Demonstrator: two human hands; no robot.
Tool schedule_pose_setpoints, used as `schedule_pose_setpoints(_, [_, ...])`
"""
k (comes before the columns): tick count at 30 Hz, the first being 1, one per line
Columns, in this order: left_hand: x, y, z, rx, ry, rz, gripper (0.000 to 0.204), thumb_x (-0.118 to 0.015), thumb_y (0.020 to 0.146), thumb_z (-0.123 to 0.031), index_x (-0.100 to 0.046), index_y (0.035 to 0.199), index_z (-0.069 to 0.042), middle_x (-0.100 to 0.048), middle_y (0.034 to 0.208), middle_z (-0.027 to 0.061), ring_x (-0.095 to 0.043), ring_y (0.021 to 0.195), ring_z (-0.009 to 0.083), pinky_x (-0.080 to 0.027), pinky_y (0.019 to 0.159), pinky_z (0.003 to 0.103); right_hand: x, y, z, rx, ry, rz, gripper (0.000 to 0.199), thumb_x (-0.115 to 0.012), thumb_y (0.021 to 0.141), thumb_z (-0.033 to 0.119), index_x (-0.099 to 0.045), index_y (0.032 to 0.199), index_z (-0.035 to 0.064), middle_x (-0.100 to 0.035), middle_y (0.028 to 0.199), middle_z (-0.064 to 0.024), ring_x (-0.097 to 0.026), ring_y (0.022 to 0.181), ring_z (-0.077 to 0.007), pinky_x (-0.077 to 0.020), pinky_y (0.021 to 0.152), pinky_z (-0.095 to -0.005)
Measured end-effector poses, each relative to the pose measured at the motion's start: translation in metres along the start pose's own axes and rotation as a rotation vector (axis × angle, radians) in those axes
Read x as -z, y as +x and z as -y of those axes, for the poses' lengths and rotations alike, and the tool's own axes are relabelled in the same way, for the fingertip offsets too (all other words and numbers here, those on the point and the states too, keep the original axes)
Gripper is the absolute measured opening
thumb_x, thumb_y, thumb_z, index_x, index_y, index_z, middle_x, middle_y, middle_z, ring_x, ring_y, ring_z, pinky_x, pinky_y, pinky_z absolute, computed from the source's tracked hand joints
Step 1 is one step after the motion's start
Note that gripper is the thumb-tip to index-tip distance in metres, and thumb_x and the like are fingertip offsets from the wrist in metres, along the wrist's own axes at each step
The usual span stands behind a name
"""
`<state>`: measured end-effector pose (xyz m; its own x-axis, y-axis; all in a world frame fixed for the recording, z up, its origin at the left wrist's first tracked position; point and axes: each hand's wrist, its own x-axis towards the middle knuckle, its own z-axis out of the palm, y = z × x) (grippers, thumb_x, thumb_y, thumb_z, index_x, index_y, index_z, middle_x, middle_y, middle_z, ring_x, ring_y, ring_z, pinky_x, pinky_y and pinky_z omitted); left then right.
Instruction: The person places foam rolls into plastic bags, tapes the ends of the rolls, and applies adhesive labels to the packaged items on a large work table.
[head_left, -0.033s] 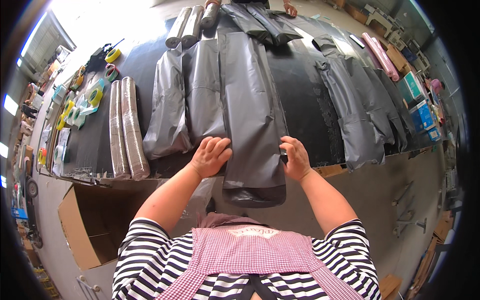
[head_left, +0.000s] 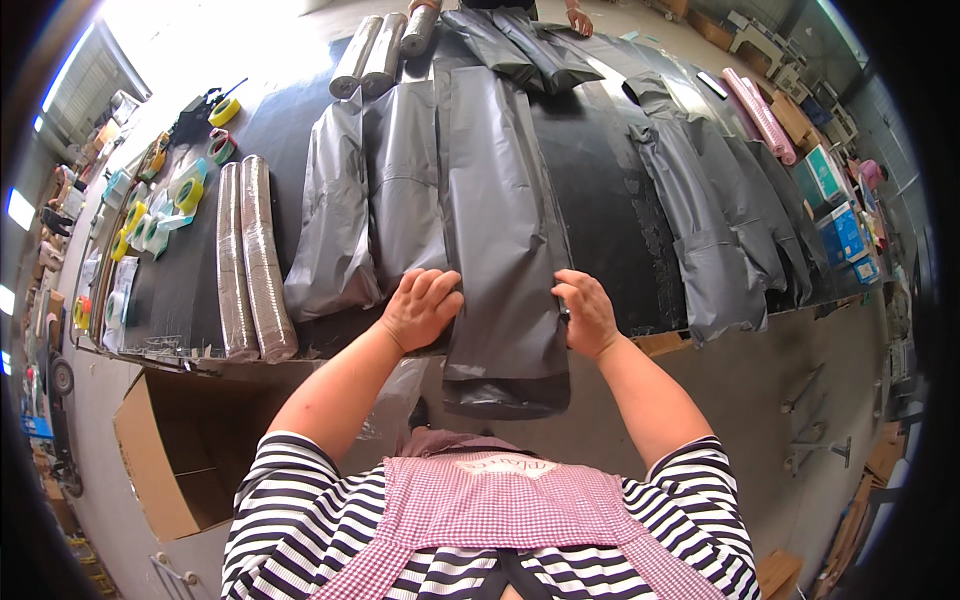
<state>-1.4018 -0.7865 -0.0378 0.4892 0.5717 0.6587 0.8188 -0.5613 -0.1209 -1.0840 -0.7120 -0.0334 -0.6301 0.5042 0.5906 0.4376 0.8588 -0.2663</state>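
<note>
A long grey plastic bag lies lengthwise in front of me, its near end hanging past the table edge and ending in a darker flap. Curled fingers of my left hand grip the bag's left edge. At the right edge my right hand is closed on the same bag, thumb side inward; its fingertips are partly hidden. Left of my left hand lie two more grey bags, filled out and creased. What is inside the bags cannot be seen.
Two wrapped rolls lie further left on the black table, near several tape rolls. More grey bags hang over the edge at right. An open cardboard box stands below. Across the table shows another person's hand.
</note>
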Motion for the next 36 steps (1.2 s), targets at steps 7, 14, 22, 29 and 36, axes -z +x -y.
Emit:
schedule_pose_setpoints(7, [-0.013,0.007,0.016,-0.157,-0.006,0.090,0.025,-0.061,0.076,-0.019,-0.061,0.100,-0.013,-0.059,0.117,0.0035,-0.057,0.102,0.0207,-0.041,0.093,0.038,-0.007,0.009,-0.021,0.138,-0.073,0.073,0.013,-0.058,0.084,0.003,-0.052,0.096,0.0079,-0.058,0.123,-0.0117,-0.058,0.115,-0.0311,-0.0473,0.097,-0.0413])
schedule_pose_setpoints(14, [-0.012,0.004,0.016,-0.159,-0.029,0.097,0.027,-0.061,0.073,-0.020,-0.065,0.099,-0.012,-0.059,0.109,0.0002,-0.057,0.098,0.0185,-0.041,0.092,0.037,-0.007,0.004,-0.018,0.128,-0.069,0.063,0.008,-0.058,0.083,0.004,-0.054,0.089,0.0083,-0.059,0.124,-0.0109,-0.059,0.116,-0.0295,-0.0476,0.097,-0.0402])
schedule_pose_setpoints(22, [0.015,-0.008,0.027,-0.132,-0.015,0.199,0.026,-0.063,0.075,-0.019,-0.063,0.100,-0.014,-0.059,0.115,0.0018,-0.056,0.109,0.0198,-0.040,0.099,0.038,0.012,0.007,-0.022,0.184,-0.027,0.123,0.011,-0.059,0.081,0.002,-0.055,0.090,0.0074,-0.060,0.129,-0.0100,-0.059,0.118,-0.0284,-0.0478,0.098,-0.0405])
schedule_pose_setpoints(29, [-0.005,0.016,0.026,-0.298,-0.110,0.201,0.015,-0.062,0.083,-0.017,-0.062,0.098,-0.014,-0.052,0.147,0.0081,-0.048,0.135,0.0263,-0.038,0.113,0.043,0.003,0.025,-0.033,0.351,-0.053,0.163,0.009,-0.062,0.080,0.005,-0.057,0.087,0.0058,-0.055,0.141,-0.0134,-0.053,0.131,-0.0319,-0.0420,0.110,-0.0418])
schedule_pose_setpoints(36, [-0.021,0.032,0.023,0.560,-1.222,0.786,0.019,-0.054,0.091,-0.012,-0.066,0.105,-0.006,-0.058,0.140,0.0127,-0.052,0.131,0.0293,-0.039,0.114,0.041,0.011,0.044,-0.023,-0.749,1.091,0.604,0.024,-0.064,0.094,0.011,-0.067,0.116,0.0013,-0.069,0.121,-0.0125,-0.062,0.120,-0.0281,-0.0488,0.100,-0.0362])
